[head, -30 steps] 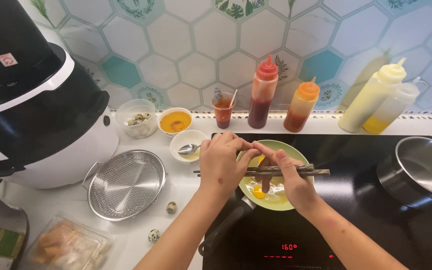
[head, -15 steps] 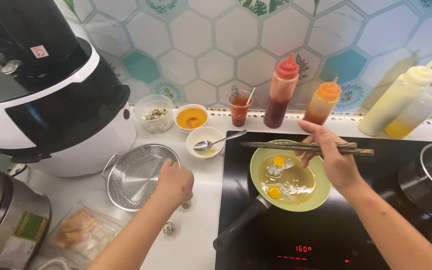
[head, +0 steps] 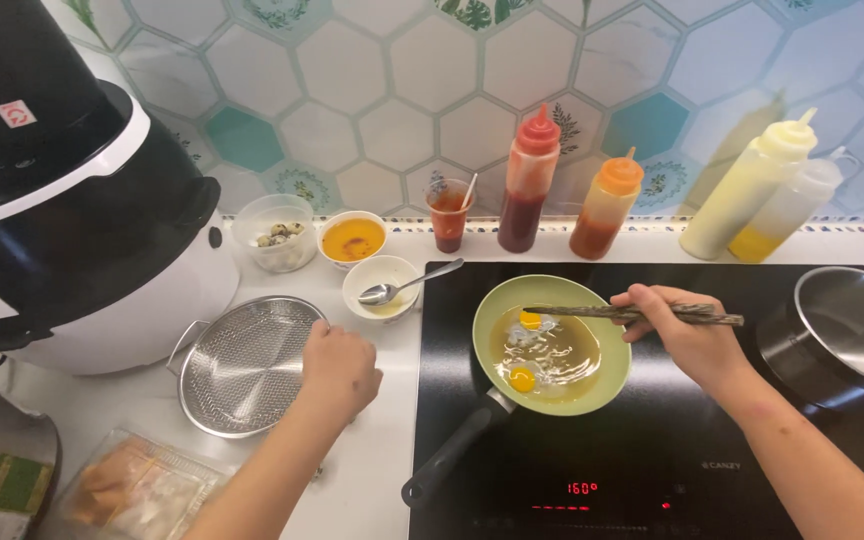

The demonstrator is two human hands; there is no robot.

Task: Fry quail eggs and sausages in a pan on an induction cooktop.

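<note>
Green pan (head: 552,345) sits mid-frame on the black hob (head: 672,440) w/ small eggs frying in oil, right hand (head: 687,335) gripping chopsticks (head: 632,314) over it, left hand (head: 337,365) curled on counter by strainer (head: 242,365), contents hidden; prob. mid-fry, next needs gentle nudging w/o breaking yolks.

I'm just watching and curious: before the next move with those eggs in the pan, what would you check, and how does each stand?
1. Chopsticks held in right hand: ok.
2. Small eggs inside green pan, yolks whole: ok.
3. Pan sitting on the black cooktop, display lit: ok.
4. Left hand away from the heat, by the steel strainer: ok.
5. Pan handle free to grab: ok.
6. Whether the eggs are set: cannot tell.
</note>
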